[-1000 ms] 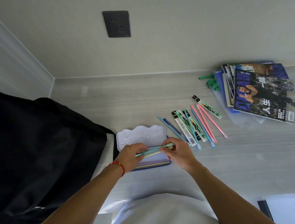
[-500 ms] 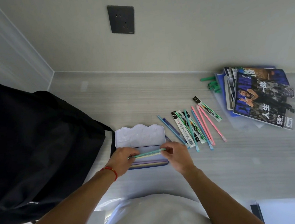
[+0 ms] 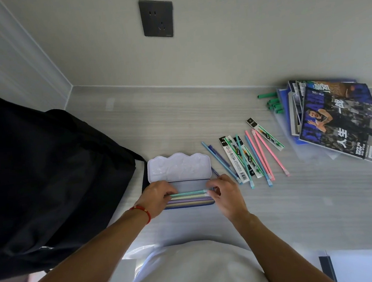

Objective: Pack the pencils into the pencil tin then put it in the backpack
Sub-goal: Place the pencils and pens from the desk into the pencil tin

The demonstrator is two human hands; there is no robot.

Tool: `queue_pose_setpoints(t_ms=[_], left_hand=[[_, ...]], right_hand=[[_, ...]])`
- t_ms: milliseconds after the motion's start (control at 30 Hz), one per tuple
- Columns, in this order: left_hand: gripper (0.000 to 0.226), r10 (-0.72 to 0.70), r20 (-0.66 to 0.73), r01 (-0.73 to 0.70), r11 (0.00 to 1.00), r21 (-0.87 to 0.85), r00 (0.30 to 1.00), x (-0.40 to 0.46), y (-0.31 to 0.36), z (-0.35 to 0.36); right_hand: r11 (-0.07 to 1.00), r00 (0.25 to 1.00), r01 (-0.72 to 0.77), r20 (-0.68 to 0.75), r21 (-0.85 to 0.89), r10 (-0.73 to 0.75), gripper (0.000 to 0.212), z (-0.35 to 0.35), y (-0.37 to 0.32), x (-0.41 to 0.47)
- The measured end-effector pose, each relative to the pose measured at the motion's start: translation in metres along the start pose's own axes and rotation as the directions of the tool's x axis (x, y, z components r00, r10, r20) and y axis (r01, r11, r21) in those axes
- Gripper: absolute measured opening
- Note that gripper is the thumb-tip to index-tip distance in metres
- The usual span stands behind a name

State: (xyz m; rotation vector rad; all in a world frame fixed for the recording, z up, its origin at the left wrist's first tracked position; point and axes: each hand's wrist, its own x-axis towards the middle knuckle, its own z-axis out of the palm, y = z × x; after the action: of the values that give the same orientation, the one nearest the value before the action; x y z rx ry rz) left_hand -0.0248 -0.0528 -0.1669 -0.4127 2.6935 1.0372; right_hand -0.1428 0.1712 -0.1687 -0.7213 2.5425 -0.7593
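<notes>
Two hands down at the open tin (image 3: 179,182), near middle of the bench (image 3: 179,123). Left hand (image 3: 157,198) pinching the left end of a teal pencil (image 3: 188,194), fingers (image 3: 169,193) clamped on it. Right hand (image 3: 226,195) on the other end, fingers (image 3: 210,189) closed on the tip by the tin's right edge. Pencil lying flat across the tray, left to right, on top of the others. Already in there below it: a cream one, a purple one, a yellowish one, side by side and filling the near part of the tray. Lid (image 3: 178,166) flipped back on the far side, pale inside facing up, wavy far edge.

Plenty of loose pencils (image 3: 253,159) still out on the bench just right of the tin: blue, teal and pink ones fanned out, mixed with a few packaged refills (image 3: 234,159) with barcodes. Can't tell exactly how many.

Backpack (image 3: 44,180), black, filling the left side, right edge touching or nearly touching the tin's left end; can't tell whether it's zipped.

Magazines (image 3: 336,118) stacked far right, well apart from the tin, with some green bits (image 3: 273,106) poking out at the stack's left edge. Dark socket (image 3: 157,19) up on the wall. Red string bracelet (image 3: 142,211) on the left wrist.
</notes>
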Motion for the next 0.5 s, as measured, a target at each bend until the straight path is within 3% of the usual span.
queue_pose_setpoints(t_ms=[167, 300, 500], left_hand=[[0.023, 0.092, -0.054, -0.085, 0.989, 0.122, 0.994, -0.006, -0.003, 0.003], [0.019, 0.116, -0.143, -0.103, 0.990, 0.094, 0.983, -0.009, -0.001, 0.002], [0.019, 0.055, -0.113, -0.044, 0.995, 0.091, 0.992, -0.010, -0.001, -0.003]], right_hand=[[0.998, 1.000, 0.028, 0.012, -0.049, -0.027, 0.008, 0.003, 0.005, 0.000], [0.997, 0.999, 0.044, 0.026, -0.064, -0.042, 0.008, -0.001, 0.008, 0.002], [0.994, 0.966, -0.106, -0.239, -0.022, 0.097, 0.005, -0.025, 0.015, 0.021]])
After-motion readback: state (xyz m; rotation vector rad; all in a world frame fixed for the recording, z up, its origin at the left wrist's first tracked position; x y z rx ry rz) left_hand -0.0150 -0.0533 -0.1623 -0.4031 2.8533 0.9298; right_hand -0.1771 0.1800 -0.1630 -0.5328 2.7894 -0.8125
